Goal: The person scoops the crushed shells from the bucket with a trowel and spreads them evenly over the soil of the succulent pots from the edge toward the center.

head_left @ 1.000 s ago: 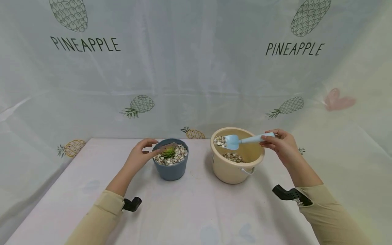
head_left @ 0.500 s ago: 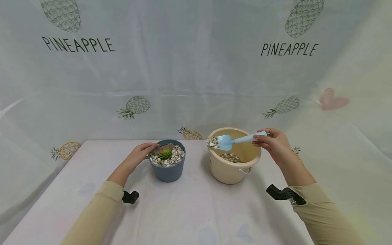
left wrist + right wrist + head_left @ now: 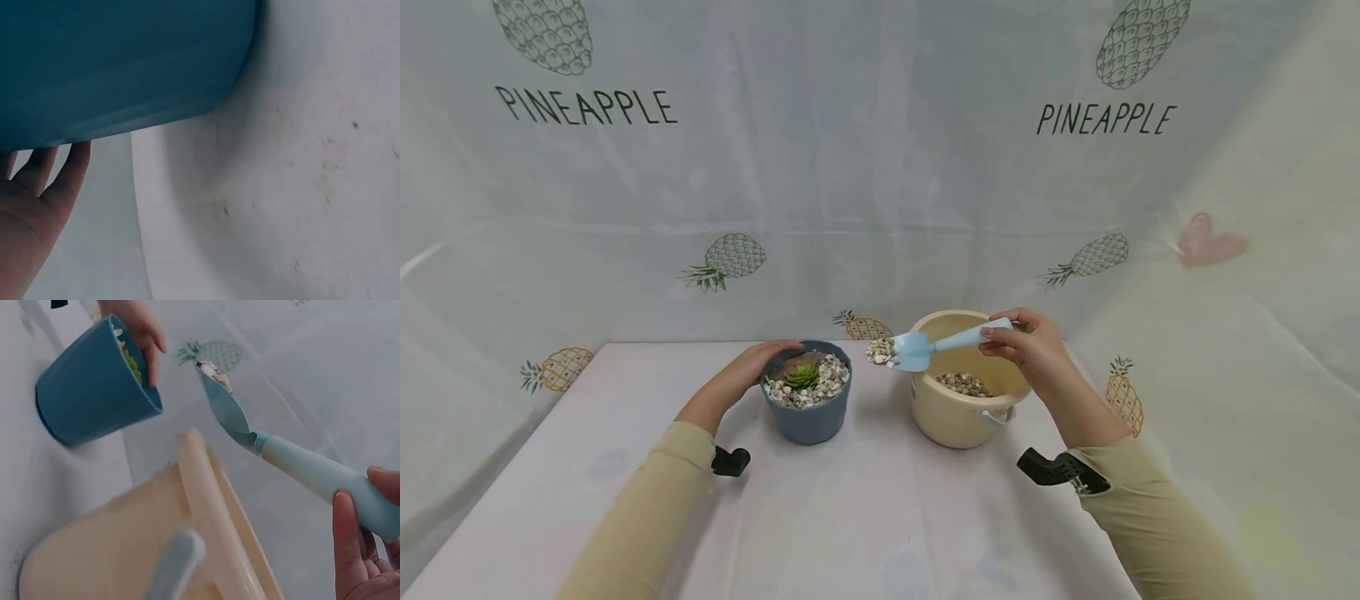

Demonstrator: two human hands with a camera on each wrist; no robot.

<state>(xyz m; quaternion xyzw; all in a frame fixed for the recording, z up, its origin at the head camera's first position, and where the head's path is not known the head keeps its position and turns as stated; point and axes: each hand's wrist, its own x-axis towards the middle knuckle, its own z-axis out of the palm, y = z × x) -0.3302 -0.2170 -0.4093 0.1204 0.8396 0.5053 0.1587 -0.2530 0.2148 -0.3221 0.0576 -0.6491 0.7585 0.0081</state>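
In the head view my left hand (image 3: 745,368) holds the left and back side of a blue-grey flower pot (image 3: 808,423). A green succulent (image 3: 802,375) stands in the pot among pale pebbles (image 3: 827,379). The left wrist view shows several fingers (image 3: 72,169) against the pot's outer wall; their tips are hidden. My right hand (image 3: 1026,346) grips the handle of a light blue hand trowel (image 3: 958,340). Pebbles (image 3: 882,352) lie on its blade, which reaches past the left rim of a cream bucket (image 3: 958,423), apart from the pot.
More pebbles (image 3: 964,384) lie in the bottom of the bucket. Its pale handle (image 3: 997,416) hangs at the front right. Pot and bucket stand at the back of a white-covered table (image 3: 827,517), before a pineapple-print curtain (image 3: 880,167). Dark specks dot the cloth.
My right hand has carried the loaded trowel leftward from over the bucket towards the pot. My left hand has closed in along the pot's left and back side.
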